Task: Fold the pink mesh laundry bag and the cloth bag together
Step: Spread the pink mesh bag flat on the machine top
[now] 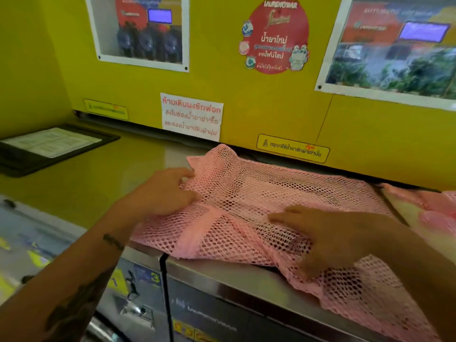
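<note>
The pink mesh laundry bag lies spread over the steel top of a washing machine, its near right corner hanging over the front edge. My left hand presses flat on the bag's left edge, fingers apart. My right hand lies flat on the near right part of the mesh, fingers spread. A dark shape shows faintly through the mesh under my right hand; I cannot tell if it is the cloth bag. More pink material sits at the far right edge.
A yellow wall panel with stickers and posters stands right behind the bag. A black framed sheet lies on the counter at left. Machine fronts with controls drop away below the front edge.
</note>
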Tool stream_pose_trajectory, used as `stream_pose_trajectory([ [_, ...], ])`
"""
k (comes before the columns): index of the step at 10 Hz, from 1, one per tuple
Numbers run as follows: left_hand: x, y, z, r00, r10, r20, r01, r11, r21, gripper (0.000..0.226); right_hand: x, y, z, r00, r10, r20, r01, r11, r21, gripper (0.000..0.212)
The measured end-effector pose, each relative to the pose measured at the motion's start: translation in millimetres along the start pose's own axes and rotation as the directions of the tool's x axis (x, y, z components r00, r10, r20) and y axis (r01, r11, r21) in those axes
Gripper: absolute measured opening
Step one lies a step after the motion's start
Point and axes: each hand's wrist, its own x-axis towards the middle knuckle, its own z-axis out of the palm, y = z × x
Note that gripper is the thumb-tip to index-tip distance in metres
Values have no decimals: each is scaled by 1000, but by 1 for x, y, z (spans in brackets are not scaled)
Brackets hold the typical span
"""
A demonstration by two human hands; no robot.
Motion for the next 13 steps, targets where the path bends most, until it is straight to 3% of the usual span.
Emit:
stream_pose_trajectory([
  [1, 13, 1, -4, 991, -126, -43, 125, 992, -24, 60, 14, -8, -5, 996, -14, -89, 26, 989, 144, 74],
  [2, 32, 10, -4, 988, -138, -69, 147, 977, 156, 54, 23, -13, -21, 985, -49, -164, 91, 961, 262, 65],
  [3, 57, 16, 9, 994, -93, -63, 102, 984, 146, 38, 35, -17, -35, 970, -22, -242, 105, 937, 333, 63],
  [4, 66, 27, 17, 996, -50, -70, 54, 997, 62, 24, 68, -25, -29, 948, 64, -312, 16, 969, 245, 73],
  [5, 68, 32, 31, 999, 21, -27, -23, 998, -65, 35, 96, -18, -10, 975, 153, -162, -130, 981, 143, 95],
  [6, 66, 36, 39, 995, 104, -9, -104, 977, -187, 46, 101, -10, -2, 974, 209, -94, -194, 970, 143, 94],
  [7, 67, 38, 35, 982, 155, -105, -183, 911, -370, 45, 94, -9, -1, 978, 192, -77, -180, 973, 142, 90],
  [8, 72, 36, 17, 980, 65, -186, -156, 831, -533, 50, 88, -6, -1, 977, 196, -81, -182, 971, 152, 87],
  [9, 88, 20, -9, 953, -40, -299, -76, 927, -368, 36, 85, 2, -2, 964, 247, -95, -229, 958, 170, 90],
  [10, 87, 9, -22, 936, -76, -343, 63, 997, -48, 49, 85, 10, -1, 946, 307, -108, -287, 943, 169, 94],
  [11, 64, 16, -10, 953, 70, -296, -62, 997, 36, 44, 83, 7, -7, 952, 292, -94, -272, 944, 184, 93],
  [12, 38, 14, 10, 995, 61, 81, -77, 975, 207, 66, 85, -4, -8, 954, 262, -146, -229, 950, 210, 96],
  [13, 21, 7, 10, 962, 31, 273, -113, 951, 289, 81, 93, -14, -3, 975, 198, -102, -183, 973, 144, 106],
])
